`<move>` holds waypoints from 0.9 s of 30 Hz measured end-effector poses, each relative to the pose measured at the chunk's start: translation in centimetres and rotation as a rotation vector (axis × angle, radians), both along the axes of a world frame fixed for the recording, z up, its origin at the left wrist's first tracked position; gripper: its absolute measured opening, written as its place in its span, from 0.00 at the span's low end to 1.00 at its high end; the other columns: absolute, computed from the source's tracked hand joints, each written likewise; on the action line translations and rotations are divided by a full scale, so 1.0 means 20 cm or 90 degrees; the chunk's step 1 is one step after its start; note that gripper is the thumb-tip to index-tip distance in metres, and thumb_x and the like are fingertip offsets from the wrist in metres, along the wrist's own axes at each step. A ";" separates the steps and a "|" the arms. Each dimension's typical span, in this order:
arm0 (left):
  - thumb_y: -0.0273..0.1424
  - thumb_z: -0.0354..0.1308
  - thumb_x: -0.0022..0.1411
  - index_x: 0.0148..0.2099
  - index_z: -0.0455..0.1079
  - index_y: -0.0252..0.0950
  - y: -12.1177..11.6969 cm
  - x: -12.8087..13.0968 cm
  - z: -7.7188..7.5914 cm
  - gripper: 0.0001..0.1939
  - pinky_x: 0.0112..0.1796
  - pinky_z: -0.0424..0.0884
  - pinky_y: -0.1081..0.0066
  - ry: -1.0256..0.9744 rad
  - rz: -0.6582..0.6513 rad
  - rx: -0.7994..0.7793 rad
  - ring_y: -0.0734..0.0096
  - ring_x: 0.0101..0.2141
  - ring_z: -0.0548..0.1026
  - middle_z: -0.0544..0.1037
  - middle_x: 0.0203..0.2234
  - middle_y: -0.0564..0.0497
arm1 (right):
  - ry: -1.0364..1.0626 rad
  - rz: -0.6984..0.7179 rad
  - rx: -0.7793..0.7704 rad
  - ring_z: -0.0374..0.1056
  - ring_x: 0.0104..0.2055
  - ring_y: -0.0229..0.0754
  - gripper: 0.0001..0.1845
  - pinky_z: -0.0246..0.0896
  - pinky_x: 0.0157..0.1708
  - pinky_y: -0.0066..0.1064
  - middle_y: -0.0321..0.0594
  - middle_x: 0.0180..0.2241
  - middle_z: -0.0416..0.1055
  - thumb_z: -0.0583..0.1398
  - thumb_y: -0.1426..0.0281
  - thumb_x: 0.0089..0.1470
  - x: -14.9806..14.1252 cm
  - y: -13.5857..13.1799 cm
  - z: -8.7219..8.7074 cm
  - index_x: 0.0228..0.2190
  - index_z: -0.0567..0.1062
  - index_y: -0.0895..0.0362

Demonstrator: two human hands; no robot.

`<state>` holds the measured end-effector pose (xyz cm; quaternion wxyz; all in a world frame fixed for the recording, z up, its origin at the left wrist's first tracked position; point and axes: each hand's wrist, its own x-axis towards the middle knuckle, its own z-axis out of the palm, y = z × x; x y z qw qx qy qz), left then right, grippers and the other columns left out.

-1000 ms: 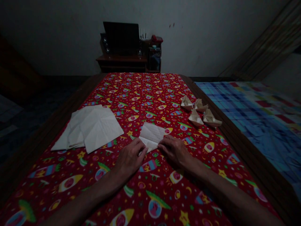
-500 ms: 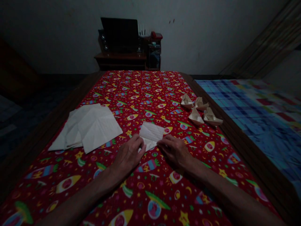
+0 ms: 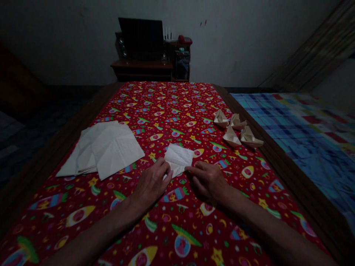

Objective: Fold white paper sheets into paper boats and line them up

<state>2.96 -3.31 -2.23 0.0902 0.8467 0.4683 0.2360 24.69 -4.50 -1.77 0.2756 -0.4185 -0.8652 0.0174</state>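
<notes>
A small folded sheet of white paper (image 3: 179,155) lies on the red patterned cloth in front of me, with crease lines across it. My left hand (image 3: 154,176) is closed at its lower left corner, fingers bent and thumb on the paper's edge. At the lower right corner, the index fingertip of my right hand (image 3: 209,178) touches the paper, its other fingers apart from it. To the left is a fanned stack of creased white paper sheets (image 3: 116,147). Several folded paper boats (image 3: 231,137) stand in a group to the right.
A red cloth (image 3: 177,207) with rockets and stars covers the long table, whose dark wooden edge (image 3: 280,166) shows at the right. Beyond it stand a black monitor (image 3: 141,38) and a red telephone (image 3: 185,39). A blue checked cover (image 3: 291,140) lies on the right.
My right hand has loosened its pinch at the paper's corner; its index finger is now stretched out and the thumb is lower. My left hand stays nearly still.
</notes>
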 end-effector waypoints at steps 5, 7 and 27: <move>0.28 0.48 0.64 0.32 0.61 0.37 -0.01 0.00 0.01 0.07 0.30 0.65 0.73 0.010 0.005 -0.009 0.73 0.29 0.69 0.66 0.29 0.53 | -0.177 -0.028 0.076 0.61 0.27 0.40 0.15 0.52 0.24 0.31 0.41 0.26 0.68 0.54 0.74 0.54 -0.03 -0.09 -0.02 0.43 0.73 0.62; 0.29 0.48 0.64 0.32 0.61 0.37 -0.01 0.00 0.01 0.07 0.29 0.65 0.73 0.017 0.008 -0.004 0.73 0.28 0.69 0.66 0.29 0.53 | -0.185 -0.029 0.064 0.61 0.28 0.40 0.16 0.52 0.25 0.31 0.42 0.27 0.68 0.55 0.75 0.53 -0.03 -0.11 -0.02 0.45 0.71 0.63; 0.30 0.48 0.64 0.31 0.61 0.37 0.00 0.00 0.02 0.08 0.29 0.63 0.72 0.027 0.007 -0.016 0.72 0.28 0.68 0.66 0.28 0.53 | -0.143 -0.044 0.047 0.57 0.24 0.39 0.09 0.45 0.22 0.31 0.39 0.24 0.66 0.54 0.76 0.52 -0.03 -0.09 -0.02 0.36 0.72 0.59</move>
